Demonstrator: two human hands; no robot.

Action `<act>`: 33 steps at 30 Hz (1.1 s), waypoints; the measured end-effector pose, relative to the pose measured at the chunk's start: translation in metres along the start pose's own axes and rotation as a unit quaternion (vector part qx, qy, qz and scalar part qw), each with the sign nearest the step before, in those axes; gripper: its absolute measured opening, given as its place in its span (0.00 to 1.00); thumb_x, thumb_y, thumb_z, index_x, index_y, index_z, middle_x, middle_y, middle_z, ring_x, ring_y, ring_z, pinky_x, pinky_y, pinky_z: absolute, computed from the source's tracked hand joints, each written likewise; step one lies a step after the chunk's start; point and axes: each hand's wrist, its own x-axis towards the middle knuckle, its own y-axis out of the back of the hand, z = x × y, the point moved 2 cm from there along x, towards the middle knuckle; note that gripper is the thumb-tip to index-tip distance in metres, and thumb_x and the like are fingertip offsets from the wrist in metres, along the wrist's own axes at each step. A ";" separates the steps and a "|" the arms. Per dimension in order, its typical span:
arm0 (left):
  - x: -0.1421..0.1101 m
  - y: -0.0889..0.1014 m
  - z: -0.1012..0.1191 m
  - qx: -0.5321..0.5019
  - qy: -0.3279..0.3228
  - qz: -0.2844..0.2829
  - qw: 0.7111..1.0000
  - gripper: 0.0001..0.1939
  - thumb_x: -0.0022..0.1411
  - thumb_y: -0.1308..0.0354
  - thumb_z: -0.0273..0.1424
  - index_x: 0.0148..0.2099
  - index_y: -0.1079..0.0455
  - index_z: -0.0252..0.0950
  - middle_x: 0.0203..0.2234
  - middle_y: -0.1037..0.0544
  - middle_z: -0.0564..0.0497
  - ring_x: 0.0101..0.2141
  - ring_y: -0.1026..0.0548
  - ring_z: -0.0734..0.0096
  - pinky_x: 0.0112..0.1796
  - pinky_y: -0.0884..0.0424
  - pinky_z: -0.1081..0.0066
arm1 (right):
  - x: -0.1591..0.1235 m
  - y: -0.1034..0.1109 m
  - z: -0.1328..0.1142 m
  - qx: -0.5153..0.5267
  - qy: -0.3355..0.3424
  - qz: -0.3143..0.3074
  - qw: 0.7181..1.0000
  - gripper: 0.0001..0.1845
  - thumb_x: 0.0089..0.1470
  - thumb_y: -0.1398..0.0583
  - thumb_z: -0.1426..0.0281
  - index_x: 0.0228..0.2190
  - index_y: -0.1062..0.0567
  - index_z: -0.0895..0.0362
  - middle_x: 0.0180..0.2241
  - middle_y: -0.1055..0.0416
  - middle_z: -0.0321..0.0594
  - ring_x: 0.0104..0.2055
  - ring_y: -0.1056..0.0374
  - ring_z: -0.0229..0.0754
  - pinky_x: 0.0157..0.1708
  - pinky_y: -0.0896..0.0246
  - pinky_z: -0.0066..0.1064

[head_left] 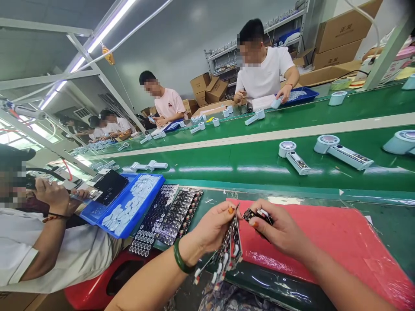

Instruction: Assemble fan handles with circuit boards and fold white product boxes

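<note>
My left hand (214, 226), with a green bangle on its wrist, is closed on a strip of small black circuit boards (231, 248) that hangs down edge-on with white connectors along it. Just to its right, my right hand (279, 231) pinches a single small black circuit board (257, 214) between thumb and fingers. Both hands hover over the near edge of a red mat (340, 242) on the green bench.
Black panels of circuit boards (168, 214) lie left of my hands, beside a blue tray of pale parts (129, 207). A person's hand (53, 194) works at far left. Pale blue handheld fans (293, 155) ride the green conveyor (246, 160). Other people sit across it.
</note>
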 end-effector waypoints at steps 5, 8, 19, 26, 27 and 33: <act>0.012 0.004 0.028 0.290 -0.107 0.110 0.945 0.14 0.61 0.37 0.41 0.39 0.31 0.35 0.24 0.30 0.56 0.24 0.34 0.78 0.28 0.40 0.76 | 0.009 -0.005 0.022 0.118 -0.171 0.068 0.976 0.28 0.54 0.40 0.42 0.32 0.32 0.55 0.25 0.36 0.32 0.25 0.41 0.36 0.24 0.47 0.28; 0.022 0.006 0.030 0.436 -0.147 0.144 0.876 0.09 0.61 0.39 0.36 0.37 0.32 0.36 0.22 0.32 0.58 0.25 0.36 0.76 0.28 0.42 0.74 | 0.010 -0.017 0.035 0.204 -0.205 0.042 0.956 0.31 0.51 0.37 0.42 0.41 0.30 0.56 0.33 0.29 0.37 0.33 0.35 0.41 0.30 0.40 0.30; 0.016 0.018 0.016 0.278 -0.078 0.078 0.954 0.21 0.61 0.39 0.46 0.28 0.35 0.35 0.21 0.34 0.57 0.22 0.38 0.79 0.26 0.42 0.76 | 0.013 -0.012 0.039 0.016 -0.146 0.099 0.984 0.22 0.54 0.37 0.51 0.41 0.30 0.56 0.37 0.27 0.40 0.39 0.32 0.45 0.40 0.36 0.37; 0.000 0.005 -0.021 -0.054 0.028 -0.085 0.995 0.20 0.57 0.36 0.46 0.29 0.38 0.36 0.12 0.40 0.62 0.08 0.47 0.82 0.12 0.50 0.78 | 0.005 -0.012 0.018 0.129 -0.093 -0.013 0.987 0.22 0.54 0.36 0.51 0.36 0.33 0.55 0.25 0.36 0.30 0.23 0.42 0.34 0.23 0.47 0.27; -0.001 0.003 -0.025 -0.071 0.035 -0.095 0.992 0.20 0.57 0.36 0.46 0.30 0.38 0.36 0.12 0.40 0.62 0.08 0.47 0.82 0.12 0.50 0.77 | 0.004 -0.011 0.016 0.126 -0.080 -0.016 0.989 0.22 0.53 0.35 0.51 0.34 0.33 0.55 0.26 0.35 0.31 0.24 0.42 0.34 0.24 0.46 0.27; 0.009 0.010 -0.013 0.076 -0.077 0.074 0.991 0.21 0.58 0.37 0.49 0.32 0.34 0.35 0.19 0.32 0.57 0.19 0.35 0.78 0.22 0.41 0.77 | 0.008 -0.011 0.025 0.165 -0.159 0.036 0.973 0.28 0.50 0.34 0.45 0.35 0.33 0.55 0.24 0.34 0.31 0.23 0.39 0.35 0.23 0.44 0.27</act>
